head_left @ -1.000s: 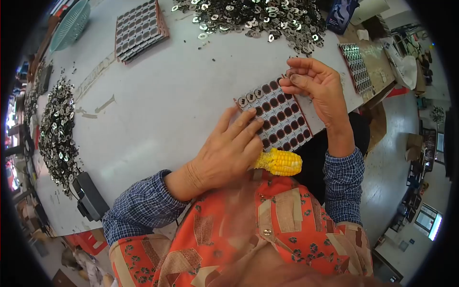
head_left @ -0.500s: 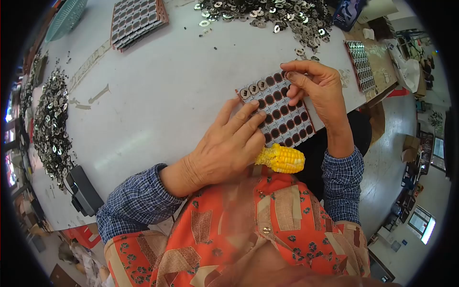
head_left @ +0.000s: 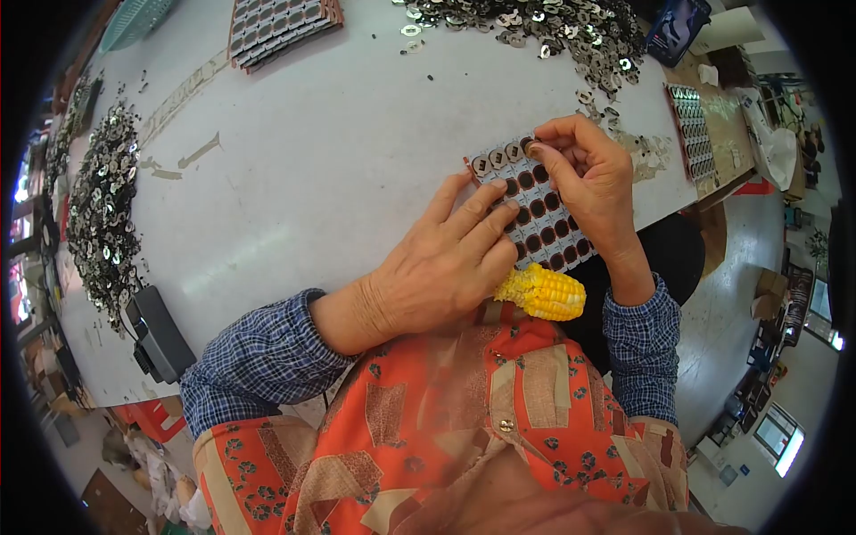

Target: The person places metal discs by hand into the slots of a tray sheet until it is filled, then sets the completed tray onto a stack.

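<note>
A flat panel (head_left: 546,234) with rows of dark round spots lies tilted near the table's front edge. Three silvery metal discs (head_left: 497,159) sit along its far row, from the left corner. My left hand (head_left: 446,259) lies palm down, its fingers spread on the panel's left side. From beneath its thumb side sticks out a partly eaten corn cob (head_left: 555,296); whether the hand grips it is hidden. At the far row, just right of the discs, my right hand (head_left: 593,183) pinches a small metal disc (head_left: 527,143), mostly covered by thumb and fingers.
Loose metal discs are heaped at the back (head_left: 571,40) and at the left (head_left: 102,209). A stack of panels (head_left: 283,31) stands at the back, another panel (head_left: 689,129) at the right. A black device (head_left: 159,334) lies at the left front edge, a green basket (head_left: 134,22) behind.
My right hand has moved left along the panel's far row, its fingers now closed together beside the third disc. My left hand stays on the panel. The whole view has shifted slightly.
</note>
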The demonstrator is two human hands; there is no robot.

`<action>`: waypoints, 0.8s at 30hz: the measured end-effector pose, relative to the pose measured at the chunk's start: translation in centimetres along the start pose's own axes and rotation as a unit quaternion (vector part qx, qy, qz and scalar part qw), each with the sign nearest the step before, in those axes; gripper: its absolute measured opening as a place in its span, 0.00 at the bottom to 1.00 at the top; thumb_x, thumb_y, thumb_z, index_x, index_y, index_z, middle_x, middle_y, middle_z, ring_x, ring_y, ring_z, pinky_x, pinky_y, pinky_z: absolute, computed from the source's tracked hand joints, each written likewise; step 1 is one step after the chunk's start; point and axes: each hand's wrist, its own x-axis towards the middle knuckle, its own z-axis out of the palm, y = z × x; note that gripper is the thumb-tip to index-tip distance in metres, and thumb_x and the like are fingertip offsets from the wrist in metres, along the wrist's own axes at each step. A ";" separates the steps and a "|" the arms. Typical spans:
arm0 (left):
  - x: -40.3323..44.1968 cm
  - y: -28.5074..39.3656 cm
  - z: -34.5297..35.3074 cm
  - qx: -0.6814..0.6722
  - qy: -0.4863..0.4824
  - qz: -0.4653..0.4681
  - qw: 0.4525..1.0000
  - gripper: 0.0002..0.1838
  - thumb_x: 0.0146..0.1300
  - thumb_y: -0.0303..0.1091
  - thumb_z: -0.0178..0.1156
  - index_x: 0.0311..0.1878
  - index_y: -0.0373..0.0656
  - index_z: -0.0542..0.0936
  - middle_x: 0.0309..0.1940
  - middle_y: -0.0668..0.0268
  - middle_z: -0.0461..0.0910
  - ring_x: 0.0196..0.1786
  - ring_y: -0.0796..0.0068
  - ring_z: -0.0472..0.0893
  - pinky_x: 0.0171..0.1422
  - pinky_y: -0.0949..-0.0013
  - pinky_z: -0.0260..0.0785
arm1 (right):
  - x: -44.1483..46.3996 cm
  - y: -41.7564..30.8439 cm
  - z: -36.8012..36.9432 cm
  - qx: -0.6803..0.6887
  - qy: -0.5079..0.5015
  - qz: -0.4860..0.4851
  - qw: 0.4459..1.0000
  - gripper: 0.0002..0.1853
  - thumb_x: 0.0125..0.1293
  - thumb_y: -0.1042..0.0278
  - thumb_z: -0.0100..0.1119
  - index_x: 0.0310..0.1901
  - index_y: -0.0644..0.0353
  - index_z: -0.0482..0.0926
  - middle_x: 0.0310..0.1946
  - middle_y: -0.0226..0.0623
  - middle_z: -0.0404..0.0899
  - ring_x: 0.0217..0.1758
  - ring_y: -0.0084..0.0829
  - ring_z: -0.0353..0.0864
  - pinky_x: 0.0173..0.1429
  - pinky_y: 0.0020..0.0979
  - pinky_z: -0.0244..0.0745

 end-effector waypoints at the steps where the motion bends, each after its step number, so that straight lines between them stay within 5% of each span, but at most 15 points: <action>1: 0.0 0.1 0.0 -0.004 0.000 -0.003 1.000 0.23 0.62 0.49 0.72 0.39 0.37 0.78 0.63 0.42 0.85 0.74 0.38 0.81 0.81 0.28 0.66 | 0.0 0.1 0.1 -0.001 0.002 -0.019 1.000 0.06 0.72 0.79 0.71 0.48 0.65 0.90 0.37 0.31 0.89 0.34 0.15 0.85 0.37 0.21 0.78; 9: 0.1 0.6 -0.1 -0.027 -0.016 -0.031 0.999 0.17 0.59 0.39 0.72 0.41 0.36 0.77 0.66 0.40 0.83 0.77 0.37 0.79 0.83 0.27 0.63 | 0.6 0.7 -0.1 -0.046 0.001 -0.104 0.993 0.06 0.68 0.81 0.72 0.45 0.66 0.90 0.34 0.30 0.83 0.28 0.16 0.74 0.33 0.24 0.67; 18: 0.1 0.6 -0.2 -0.025 -0.015 -0.027 0.999 0.15 0.56 0.29 0.69 0.44 0.34 0.78 0.66 0.41 0.83 0.77 0.37 0.79 0.84 0.26 0.63 | 0.0 0.4 0.7 -0.129 0.034 -0.136 0.982 0.05 0.69 0.76 0.69 0.44 0.62 0.90 0.37 0.41 0.85 0.33 0.43 0.88 0.39 0.38 0.80; 22: 0.3 0.6 -0.5 -0.030 -0.012 -0.024 0.999 0.15 0.56 0.28 0.69 0.45 0.34 0.78 0.65 0.42 0.83 0.76 0.39 0.80 0.83 0.27 0.64 | 1.0 2.2 -1.1 -0.074 0.117 -0.135 0.981 0.08 0.72 0.82 0.69 0.50 0.65 0.90 0.38 0.29 0.84 0.28 0.16 0.73 0.33 0.24 0.68; 24: 0.3 0.6 -0.4 -0.027 -0.010 -0.025 0.999 0.14 0.56 0.28 0.69 0.44 0.35 0.78 0.65 0.42 0.84 0.76 0.39 0.80 0.83 0.27 0.64 | 1.4 2.4 -3.9 -0.127 0.109 -0.065 0.984 0.11 0.71 0.82 0.69 0.51 0.63 0.91 0.40 0.29 0.86 0.31 0.15 0.76 0.36 0.22 0.71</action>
